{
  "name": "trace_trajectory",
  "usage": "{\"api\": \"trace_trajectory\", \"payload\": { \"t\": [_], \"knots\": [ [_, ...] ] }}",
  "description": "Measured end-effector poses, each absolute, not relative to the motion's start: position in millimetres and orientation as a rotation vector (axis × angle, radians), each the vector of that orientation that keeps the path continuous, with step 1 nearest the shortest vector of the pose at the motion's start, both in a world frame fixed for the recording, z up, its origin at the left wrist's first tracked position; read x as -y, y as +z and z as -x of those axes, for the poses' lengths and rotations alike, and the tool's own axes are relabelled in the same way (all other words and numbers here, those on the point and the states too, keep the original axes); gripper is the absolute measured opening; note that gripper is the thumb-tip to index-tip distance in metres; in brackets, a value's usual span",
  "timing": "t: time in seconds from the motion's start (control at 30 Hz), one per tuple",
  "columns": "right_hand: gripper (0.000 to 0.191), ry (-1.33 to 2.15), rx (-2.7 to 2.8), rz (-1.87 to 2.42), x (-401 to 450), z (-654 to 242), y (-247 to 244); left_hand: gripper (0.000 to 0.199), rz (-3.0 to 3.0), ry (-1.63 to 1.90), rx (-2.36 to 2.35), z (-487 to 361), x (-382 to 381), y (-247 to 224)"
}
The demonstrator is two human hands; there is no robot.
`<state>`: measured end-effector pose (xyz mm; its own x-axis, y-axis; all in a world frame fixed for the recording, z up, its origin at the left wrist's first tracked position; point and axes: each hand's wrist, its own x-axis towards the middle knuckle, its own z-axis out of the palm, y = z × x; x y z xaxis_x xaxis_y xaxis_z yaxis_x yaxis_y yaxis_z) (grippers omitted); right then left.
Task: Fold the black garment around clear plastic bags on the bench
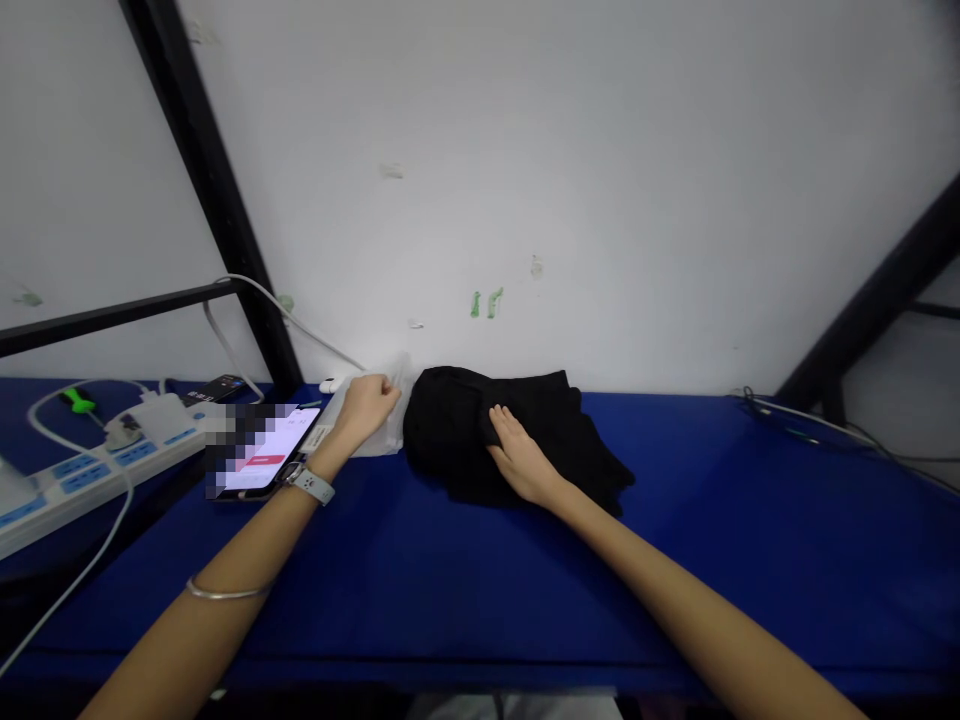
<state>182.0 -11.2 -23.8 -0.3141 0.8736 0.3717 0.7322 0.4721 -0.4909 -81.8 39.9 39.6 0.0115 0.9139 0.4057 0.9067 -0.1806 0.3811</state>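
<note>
We had a white power strip (97, 475) on the blue-covered table (750, 560), a white cable (82, 580) curving past it, a green-handled tool (77, 401) behind, a lit smartphone (262, 452) nearby, and black metal frame bars (208, 190) against the scuffed white wall (600, 170).

No wording can be read: the smartphone (262, 452) just left of the clear plastic bag (386, 445) has a pixelated screen, and the label (319, 437) on that bag is too small to read.
</note>
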Motion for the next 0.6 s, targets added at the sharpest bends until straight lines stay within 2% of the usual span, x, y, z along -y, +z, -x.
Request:
{"api": "trace_trajectory", "payload": {
  "t": [0.1,0.27,0.43,0.6],
  "knots": [
    [0.054,0.445,1.855,1.293,15.7,-178.6,-14.4,0.016,-2.309,1.061,-1.699,49.2,-25.0,40.3],
    [0.054,0.511,1.368,1.242,26.3,-172.1,-0.3,0.017,-2.386,0.986,-1.418,-0.8,-9.8,14.7],
    [0.052,0.401,1.826,1.162,23.5,-165.3,-12.9,0.016,-2.391,1.039,-1.370,-9.4,-10.8,-4.5],
    [0.062,0.126,2.301,1.242,25.6,-167.2,-15.3,0.017,-2.334,1.101,-1.398,-6.0,-10.8,-9.7]
  ]
}}
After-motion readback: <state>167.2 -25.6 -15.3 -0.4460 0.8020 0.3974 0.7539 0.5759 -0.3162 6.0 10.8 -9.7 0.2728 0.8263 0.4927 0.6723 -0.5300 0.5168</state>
